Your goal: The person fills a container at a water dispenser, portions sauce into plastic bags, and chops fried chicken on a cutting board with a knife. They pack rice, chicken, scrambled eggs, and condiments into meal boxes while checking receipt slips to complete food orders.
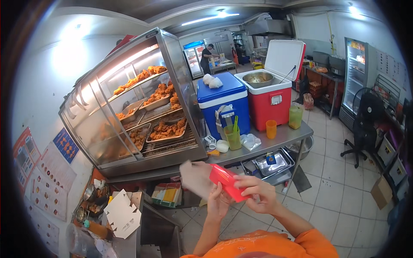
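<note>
A flat red paperboard carton piece (pixel 226 182) with a blurred greyish-white panel (pixel 195 179) is held up in front of my chest. My left hand (pixel 218 203) grips its lower edge, thumb up against the red face. On the other side, my right hand (pixel 259 193) has its fingers closed over the red part's right end. Beyond the carton stands a glass-fronted heated display cabinet (pixel 201 138) with trays of fried chicken (pixel 169 129). At lower left, a white die-cut carton blank (pixel 122 214) lies on a small table.
On the steel table (pixel 222 158) stand a blue cooler box (pixel 222 96), a red one (pixel 271 108) with its lid raised, a green pitcher (pixel 233 138) and an orange cup (pixel 271 129). A pedestal fan (pixel 364 109) is at right. Another person (pixel 206 59) works in the background.
</note>
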### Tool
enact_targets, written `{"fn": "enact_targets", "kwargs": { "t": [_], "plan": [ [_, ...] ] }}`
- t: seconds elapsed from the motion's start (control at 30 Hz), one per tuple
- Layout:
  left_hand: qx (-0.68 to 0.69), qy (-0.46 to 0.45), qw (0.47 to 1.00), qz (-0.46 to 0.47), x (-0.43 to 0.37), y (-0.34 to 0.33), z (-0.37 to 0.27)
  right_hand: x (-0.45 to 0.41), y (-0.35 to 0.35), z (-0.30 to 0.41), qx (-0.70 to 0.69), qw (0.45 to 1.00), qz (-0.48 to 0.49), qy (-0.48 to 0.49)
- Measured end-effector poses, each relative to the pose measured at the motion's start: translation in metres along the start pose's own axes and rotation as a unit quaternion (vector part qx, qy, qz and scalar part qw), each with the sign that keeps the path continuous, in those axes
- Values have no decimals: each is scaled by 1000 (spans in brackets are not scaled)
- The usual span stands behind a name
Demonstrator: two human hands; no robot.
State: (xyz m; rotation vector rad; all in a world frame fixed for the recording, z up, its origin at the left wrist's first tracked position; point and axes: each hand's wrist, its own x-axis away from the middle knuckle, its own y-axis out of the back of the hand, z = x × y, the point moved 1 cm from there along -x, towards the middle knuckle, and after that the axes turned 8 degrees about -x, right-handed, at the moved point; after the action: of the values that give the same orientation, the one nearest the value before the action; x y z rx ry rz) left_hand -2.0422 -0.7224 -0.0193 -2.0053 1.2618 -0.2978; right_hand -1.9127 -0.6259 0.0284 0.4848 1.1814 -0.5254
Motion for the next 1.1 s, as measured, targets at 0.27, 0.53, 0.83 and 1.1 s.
{"fn": "enact_targets", "kwargs": {
  "t": [0.27, 0.53, 0.83, 1.1],
  "plan": [
    [14, -40, 997, -69, 12, 0, 37, 18, -17, -14, 297, 947, 49, -111],
    [-370, -3, 929, 11, 41, 0, 5, 38, 25, -37, 30, 918, -24, -394],
    [-657, -188, 727, -73, 51, 12, -24, 24, -3, -38, 16, 893, 39, -448],
    [-519, -301, 682, -419, 115, 35, -70, 10, -141, -46, -169, 945, -6, -279]
  ]
}}
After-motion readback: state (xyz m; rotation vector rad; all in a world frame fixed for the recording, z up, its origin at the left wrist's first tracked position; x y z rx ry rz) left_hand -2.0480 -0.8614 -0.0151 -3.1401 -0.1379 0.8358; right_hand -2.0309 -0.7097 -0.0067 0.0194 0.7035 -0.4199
